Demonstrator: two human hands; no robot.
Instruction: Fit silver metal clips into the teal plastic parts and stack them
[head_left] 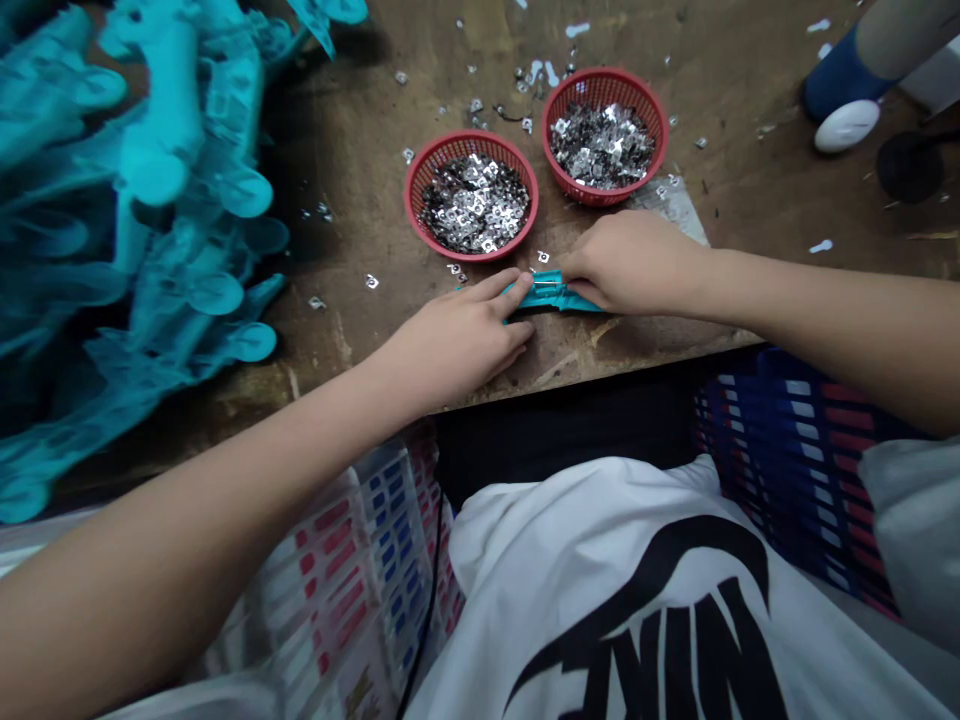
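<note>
A long teal plastic part [551, 292] lies near the front edge of the wooden table [352, 230]. My left hand [469, 335] is on its left end, with fingers pressed on it. At its right side, my right hand [630, 262] has thumb and fingers pinched together over the part; anything tiny between the fingertips is hidden. Just behind my hands stand two red baskets, the left one [412, 190] and the right one [661, 110], both holding small shiny metal pieces.
A large pile of teal plastic parts [217, 190] covers the table's left side. Small metal pieces are scattered around the baskets. A blue and grey cylinder [847, 75] and a white oval object [847, 126] are at the back right. Plastic crates [787, 450] stand below the edge.
</note>
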